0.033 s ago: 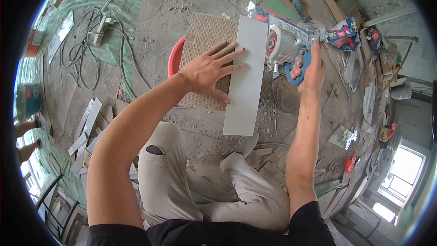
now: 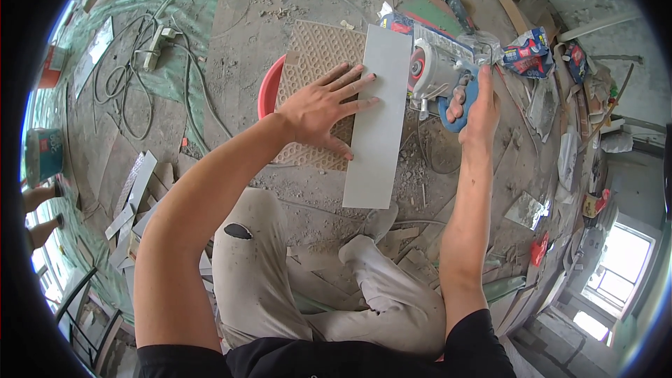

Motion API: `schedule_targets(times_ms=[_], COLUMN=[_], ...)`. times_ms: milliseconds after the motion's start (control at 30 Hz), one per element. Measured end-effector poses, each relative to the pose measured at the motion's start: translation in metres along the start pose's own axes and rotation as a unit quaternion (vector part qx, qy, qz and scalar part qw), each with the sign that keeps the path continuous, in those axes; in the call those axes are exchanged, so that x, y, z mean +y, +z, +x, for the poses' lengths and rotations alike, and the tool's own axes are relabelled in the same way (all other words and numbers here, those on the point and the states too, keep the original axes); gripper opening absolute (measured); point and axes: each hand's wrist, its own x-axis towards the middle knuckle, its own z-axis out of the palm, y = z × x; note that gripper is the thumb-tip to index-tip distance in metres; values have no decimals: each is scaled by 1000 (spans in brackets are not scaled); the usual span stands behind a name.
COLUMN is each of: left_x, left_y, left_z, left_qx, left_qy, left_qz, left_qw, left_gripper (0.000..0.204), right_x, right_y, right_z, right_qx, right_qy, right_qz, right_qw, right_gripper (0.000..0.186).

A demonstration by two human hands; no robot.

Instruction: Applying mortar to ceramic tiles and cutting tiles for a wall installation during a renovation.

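My left hand (image 2: 329, 106) lies flat with its fingers spread, pressing on a long light-grey tile strip (image 2: 381, 126) and a brown tile (image 2: 315, 38) with a ringed, raised pattern. Under the patterned tile shows the rim of a red bucket or basin (image 2: 269, 87). My right hand (image 2: 474, 105) is wrapped round the blue handle of a grey circular saw (image 2: 435, 70). The saw's red-centred round end sits at the right long edge of the grey strip. Whether its blade touches the strip I cannot tell.
An angle grinder (image 2: 456, 5) lies at the far right, near blue-and-red bags (image 2: 526, 54). Cables (image 2: 126, 73) and a power strip (image 2: 155, 49) are on the left. Tile offcuts (image 2: 136, 192) are piled beside my left knee. Another person's feet (image 2: 45, 213) show at the left edge.
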Motion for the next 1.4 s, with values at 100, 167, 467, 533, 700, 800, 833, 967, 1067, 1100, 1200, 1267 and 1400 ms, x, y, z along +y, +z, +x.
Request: schedule_targets(times_ms=[100, 167, 467, 533, 700, 800, 833, 967, 1067, 1100, 1200, 1267, 1400], left_x=[1, 1, 1, 1, 1, 0, 0, 0, 1, 1, 0, 0, 0], left_y=[0, 1, 1, 1, 0, 3, 3, 3, 3, 3, 5, 5, 5], left_z=[1, 1, 1, 1, 1, 1, 0, 1, 1, 0, 1, 1, -1], left_qx=[-4, -2, 0, 1, -3, -6, -7, -3, 0, 2, 0, 1, 3], left_qy=[-5, -5, -3, -3, -6, -7, -8, -5, -3, -1, -5, -6, -4], left_qz=[-13, -11, -8, -7, 0, 4, 4, 8, 14, 17, 5, 4, 18], left_qw=[1000, 1000, 1000, 1000, 1000, 1000, 1000, 1000, 1000, 1000, 1000, 1000, 1000], left_gripper=[129, 129, 129, 129, 129, 130, 130, 131, 128, 126, 131, 132, 126], right_x=[-1, -1, 2, 2, 4, 9, 10, 10, 7, 6, 4, 5, 3], right_y=[-1, -3, -8, -9, -11, -12, -11, -14, -11, -9, -5, -9, -7], right_z=[-2, -3, -8, -9, -12, -15, -17, -16, -10, -9, -13, -14, -19], right_qx=[-2, -4, -5, -7, -11, -13, -14, -3, -8, -11, -4, -5, 7], right_qy=[8, 9, 12, 15, 11, 21, 23, 16, 14, 12, 12, 12, 15], right_qz=[1, 4, 11, 11, 8, 0, 0, 10, 10, 4, 3, 5, -1], right_qw=[1000, 1000, 1000, 1000, 1000, 1000, 1000, 1000, 1000, 1000, 1000, 1000, 1000], right_gripper=[55, 55, 54, 54, 55, 54, 54, 53, 53, 53, 53, 53, 54])
